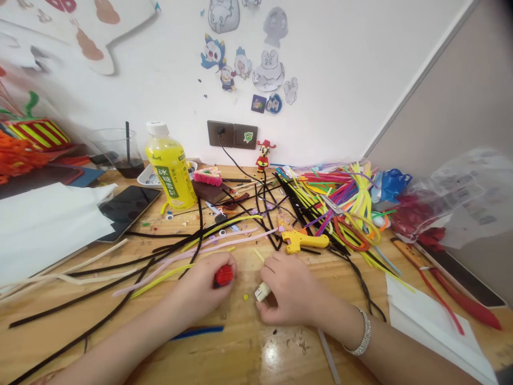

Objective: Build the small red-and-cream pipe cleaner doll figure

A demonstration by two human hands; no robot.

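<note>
My left hand [214, 280] is closed around a small red ridged piece [223, 275], with a dark bluish spot at its lower edge. To its right, my right hand [288, 289] pinches a small cream-white piece [262, 291] with dark marks. The kind of either piece is not clear. A short pale yellow strip [258, 255] shows just above the right fingers. Between the hands lies a tiny yellow bit [246, 297] on the wooden table. Beyond my right hand rests a yellow glue gun [304, 240]. A blue pipe cleaner [198, 332] lies below my left wrist.
Black, yellow and pink pipe cleaners [168, 250] spread across the left. A colourful pile [352, 198] with scissors [332, 204] stands back right. A yellow drink bottle [170, 166], a plastic cup [127, 160], a black tablet [130, 211] and a red-hatted figure [263, 156] are near the wall.
</note>
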